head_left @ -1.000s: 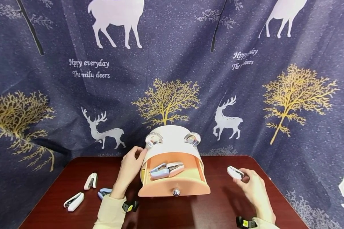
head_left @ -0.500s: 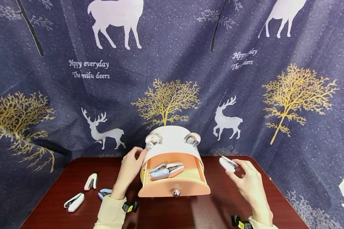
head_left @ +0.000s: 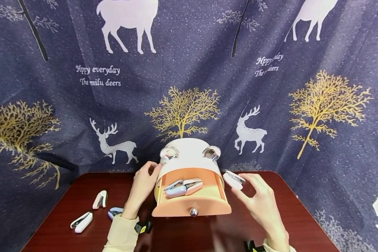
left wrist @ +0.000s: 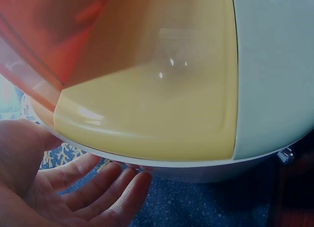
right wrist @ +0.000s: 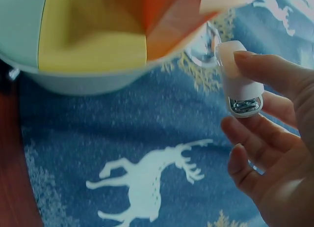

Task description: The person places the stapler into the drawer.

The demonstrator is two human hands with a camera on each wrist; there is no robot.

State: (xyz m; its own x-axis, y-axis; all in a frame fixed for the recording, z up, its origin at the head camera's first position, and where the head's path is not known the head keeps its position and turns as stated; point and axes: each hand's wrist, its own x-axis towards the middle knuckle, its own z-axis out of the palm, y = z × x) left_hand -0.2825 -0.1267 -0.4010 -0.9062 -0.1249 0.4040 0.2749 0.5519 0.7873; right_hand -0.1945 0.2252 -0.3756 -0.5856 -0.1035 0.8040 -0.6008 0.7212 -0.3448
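Observation:
In the head view a rounded white drawer box (head_left: 189, 151) has its peach drawer (head_left: 208, 206) pulled out. A blue stapler (head_left: 175, 189) and a pink stapler (head_left: 193, 186) lie side by side inside. My left hand (head_left: 144, 182) rests against the box's left side, its fingers along the white edge in the left wrist view. Right of the drawer, my right hand (head_left: 258, 196) pinches a white stapler (head_left: 234, 180) between thumb and fingers, held in the air. In the right wrist view the thumb presses on that stapler's pale body (right wrist: 236, 72).
On the table's (head_left: 82, 189) left side lie a small pinkish-white stapler (head_left: 100, 200), a white stapler (head_left: 81, 222) and a blue stapler (head_left: 114, 212) partly hidden by the left forearm. A dark blue cloth (head_left: 189, 70) with deer and trees hangs behind the table.
My right hand has moved left with the white stapler, from the table's right side to beside the open drawer. My left hand and the box have stayed in place.

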